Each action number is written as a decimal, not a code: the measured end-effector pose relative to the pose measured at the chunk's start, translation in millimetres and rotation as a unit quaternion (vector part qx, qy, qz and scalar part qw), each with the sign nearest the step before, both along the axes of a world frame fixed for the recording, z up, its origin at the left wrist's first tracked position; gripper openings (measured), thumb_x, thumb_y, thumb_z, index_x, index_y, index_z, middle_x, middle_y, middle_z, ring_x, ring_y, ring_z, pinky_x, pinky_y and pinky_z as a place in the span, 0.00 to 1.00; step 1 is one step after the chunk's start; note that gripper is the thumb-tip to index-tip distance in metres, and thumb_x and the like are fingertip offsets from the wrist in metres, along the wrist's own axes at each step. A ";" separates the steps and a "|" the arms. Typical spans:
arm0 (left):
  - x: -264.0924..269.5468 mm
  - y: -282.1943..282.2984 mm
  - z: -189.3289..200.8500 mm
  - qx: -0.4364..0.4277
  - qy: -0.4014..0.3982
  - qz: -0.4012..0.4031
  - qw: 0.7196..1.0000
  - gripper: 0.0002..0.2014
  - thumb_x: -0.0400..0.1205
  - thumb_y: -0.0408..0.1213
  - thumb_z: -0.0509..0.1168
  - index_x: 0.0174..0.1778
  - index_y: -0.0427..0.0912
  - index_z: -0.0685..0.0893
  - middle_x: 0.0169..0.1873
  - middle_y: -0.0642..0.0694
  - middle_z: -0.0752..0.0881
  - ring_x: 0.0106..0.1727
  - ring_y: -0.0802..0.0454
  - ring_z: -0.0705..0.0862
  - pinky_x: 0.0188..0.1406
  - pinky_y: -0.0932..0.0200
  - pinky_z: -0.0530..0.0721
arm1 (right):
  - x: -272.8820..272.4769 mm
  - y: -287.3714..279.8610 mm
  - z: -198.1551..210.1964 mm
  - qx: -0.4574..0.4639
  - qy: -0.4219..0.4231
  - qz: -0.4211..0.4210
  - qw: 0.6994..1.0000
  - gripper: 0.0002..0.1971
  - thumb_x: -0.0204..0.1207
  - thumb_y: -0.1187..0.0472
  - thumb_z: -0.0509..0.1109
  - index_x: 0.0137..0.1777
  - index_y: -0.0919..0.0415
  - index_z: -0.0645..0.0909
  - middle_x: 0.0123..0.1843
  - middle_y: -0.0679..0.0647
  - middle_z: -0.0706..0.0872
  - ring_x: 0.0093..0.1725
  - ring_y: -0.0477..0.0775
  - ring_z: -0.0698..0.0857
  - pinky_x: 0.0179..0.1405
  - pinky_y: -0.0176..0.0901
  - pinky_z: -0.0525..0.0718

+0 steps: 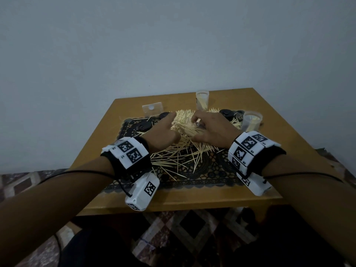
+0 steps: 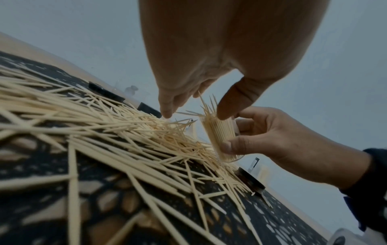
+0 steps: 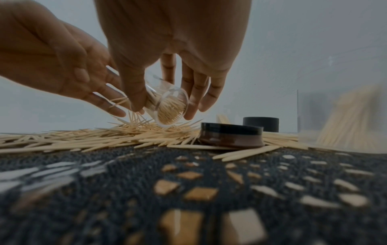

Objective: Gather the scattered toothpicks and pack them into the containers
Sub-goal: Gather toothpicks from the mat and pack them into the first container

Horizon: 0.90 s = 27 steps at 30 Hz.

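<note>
Loose toothpicks [image 1: 181,151] lie heaped on a black lace mat [image 1: 204,172]. My right hand [image 1: 198,128] grips a clear container [image 3: 169,109] tilted over the heap [image 3: 94,137], its base toward the right wrist camera and its mouth toward my left hand. It is packed with toothpicks [image 2: 217,131] whose tips stick out. My left hand [image 2: 194,111] is at that mouth with its fingers [image 3: 104,101] straight; its thumb touches the protruding tips. In the head view the left hand [image 1: 169,124] sits just left of the container.
Two more clear containers [image 1: 202,100] [image 1: 251,121] stand upright at the back with toothpicks inside. Black lids [image 1: 144,126] [image 1: 226,113] [image 3: 230,136] lie on the mat's far side. A clear plastic piece [image 1: 152,109] stands at the back left. The wooden table [image 1: 192,201] meets a wall.
</note>
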<state>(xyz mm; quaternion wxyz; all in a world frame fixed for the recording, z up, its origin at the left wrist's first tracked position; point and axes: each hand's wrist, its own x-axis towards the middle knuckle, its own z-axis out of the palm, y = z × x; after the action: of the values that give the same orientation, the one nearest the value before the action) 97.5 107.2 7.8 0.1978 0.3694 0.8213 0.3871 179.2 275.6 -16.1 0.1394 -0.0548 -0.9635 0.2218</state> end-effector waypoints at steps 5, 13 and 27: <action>-0.3 -5.6 -3.5 -0.012 0.043 -0.026 0.999 0.42 0.75 0.30 0.66 0.84 0.47 0.52 0.80 0.39 0.64 0.76 0.44 0.68 0.73 0.43 0.74 | -0.2 0.5 0.2 0.006 0.000 -0.010 1.000 0.23 0.67 0.55 0.82 0.59 0.59 0.78 0.52 0.56 0.86 0.48 0.55 0.85 0.42 0.42 0.80; 7.9 -4.7 0.2 0.019 -0.038 -0.054 0.998 0.47 0.76 0.21 0.64 0.85 0.44 0.43 0.84 0.43 0.52 0.84 0.49 0.53 0.80 0.54 0.60 | 0.2 -2.6 0.6 0.021 -0.008 0.011 1.000 0.23 0.68 0.55 0.81 0.62 0.59 0.79 0.54 0.58 0.87 0.50 0.56 0.85 0.44 0.42 0.81; -5.9 -8.2 3.7 0.114 -0.068 -0.034 0.991 0.41 0.73 0.11 0.57 0.81 0.40 0.57 0.81 0.40 0.61 0.82 0.46 0.62 0.78 0.48 0.67 | 0.0 0.4 -0.4 0.018 0.007 -0.033 0.999 0.24 0.68 0.53 0.81 0.62 0.59 0.78 0.57 0.58 0.88 0.51 0.55 0.86 0.48 0.45 0.84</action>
<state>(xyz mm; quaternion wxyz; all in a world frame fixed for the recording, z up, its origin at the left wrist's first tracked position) 91.6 99.0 11.5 0.2234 0.3901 0.7433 0.4953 179.2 275.9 -16.5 0.1541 -0.0831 -0.9640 0.2002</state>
